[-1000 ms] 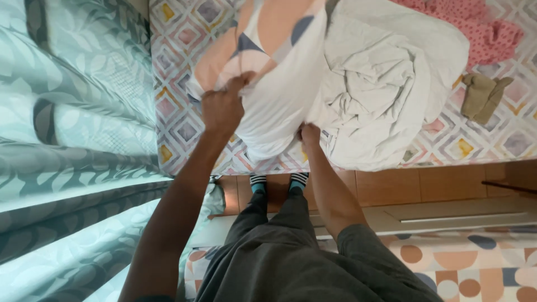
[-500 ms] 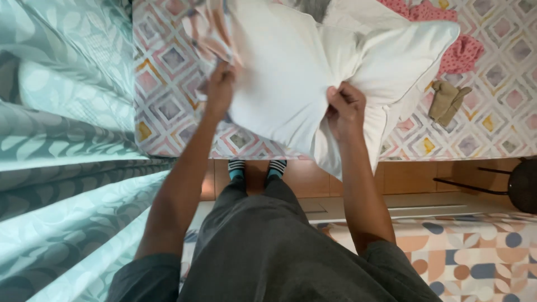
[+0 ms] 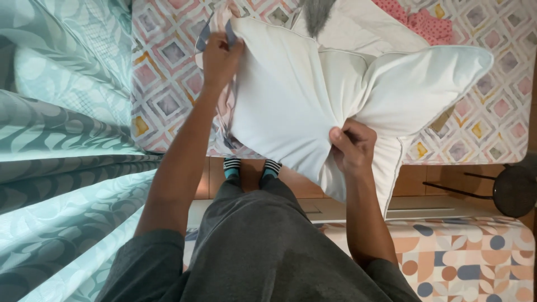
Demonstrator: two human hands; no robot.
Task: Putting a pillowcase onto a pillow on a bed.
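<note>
I hold a big white pillow point(image 3: 291, 95) above the edge of a bed with a patterned quilt point(image 3: 168, 72). My left hand point(image 3: 220, 59) grips the pillow's upper left corner together with a pink-and-blue patterned pillowcase point(image 3: 215, 25) bunched there. My right hand point(image 3: 352, 146) pinches the pillow's lower middle, squeezing it so the right half flares out. My dark trousers and striped socks show below the pillow.
Teal leaf-patterned curtains point(image 3: 61, 168) hang along the left. A pink cloth point(image 3: 425, 22) and a white sheet point(image 3: 363, 28) lie on the bed. A dark stool point(image 3: 512, 190) stands at the right. The floor point(image 3: 464, 257) has coloured geometric tiles.
The white pillow has come free of the patterned pillowcase and been raised. My right hand moved from its lower edge to pinch its middle; my left hand shifted up to the corner.
</note>
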